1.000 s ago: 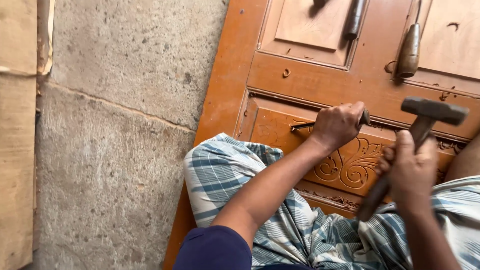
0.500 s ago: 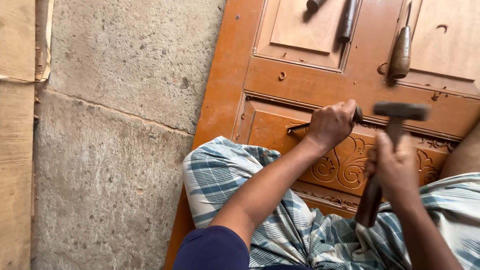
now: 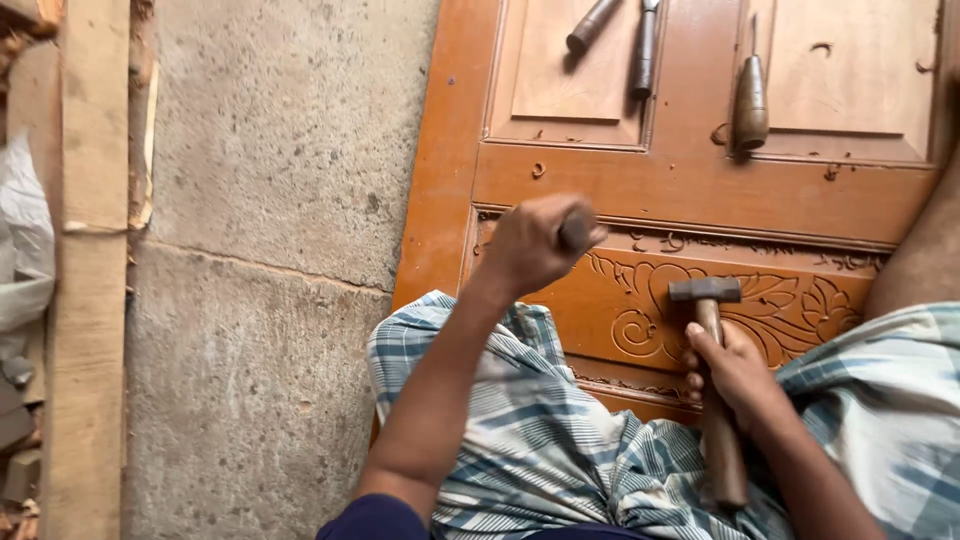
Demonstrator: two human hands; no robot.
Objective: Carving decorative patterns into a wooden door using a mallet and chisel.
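Taking the carved wooden door (image 3: 700, 190) as the landmark: far to its left, at the frame's edge, a pale wooden plank (image 3: 90, 300) stands lengthwise, with some crumpled white plastic (image 3: 25, 250) showing beyond it. Between plank and door lies a stretch of rough grey concrete floor (image 3: 260, 250), crossed by one seam.

At the door's lower left corner, the person's checked blue-and-white cloth (image 3: 520, 430) drapes over a knee and covers the door's edge. Rising from it, the left hand (image 3: 535, 245) sits over the left end of the carved panel. Its fingers are curled tight into a fist around a chisel (image 3: 576, 230); only the rounded dark butt of the handle shows out of the fist, and the blade is hidden by the hand, so where it meets the wood cannot be told.

Just right of that, over the middle of the panel's scroll-and-leaf carving (image 3: 740, 305), the right hand (image 3: 735, 375) is wrapped closed around the wooden handle of a hammer (image 3: 710, 370), gripping it about midway. The metal head points up the door, hovering over the carving near a spiral, apart from the chisel.

On the door's upper plain panels lie spare tools: two dark-handled chisels (image 3: 620, 35) close together, and further right one bulb-handled tool (image 3: 750, 100). Small wood shavings dot the rails. At the door's right edge a bare leg (image 3: 920, 250) rests on it.
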